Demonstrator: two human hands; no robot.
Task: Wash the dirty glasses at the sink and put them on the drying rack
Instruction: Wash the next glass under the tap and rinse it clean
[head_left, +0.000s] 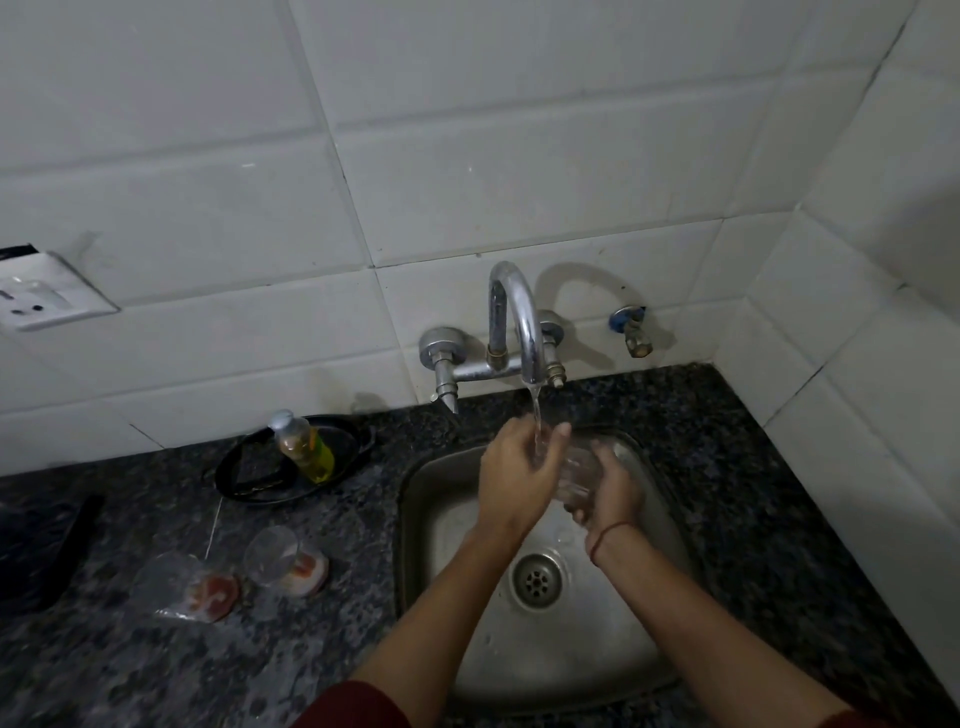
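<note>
Rinsing now: the glass (574, 475) is over the sink (415, 499), under the running tap (511, 312). The right hand (613, 493) has its fingers clamped round the base, the left hand (514, 478) has its fingers curled over the mouth. It looks clear, wet and blurred. Next, likely turn, drain, and find the rack, which is out of view. Two red-smeared glasses (272, 553) lie on the surface (156, 675).

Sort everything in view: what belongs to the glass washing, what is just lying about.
Belongs to the job: glass, held under the water by left hand and right hand; tap; sink; dirty glass beside the sink; dirty glass farther left.

Lying about: bottle of yellow liquid; black pan; wall socket; small side tap.
</note>
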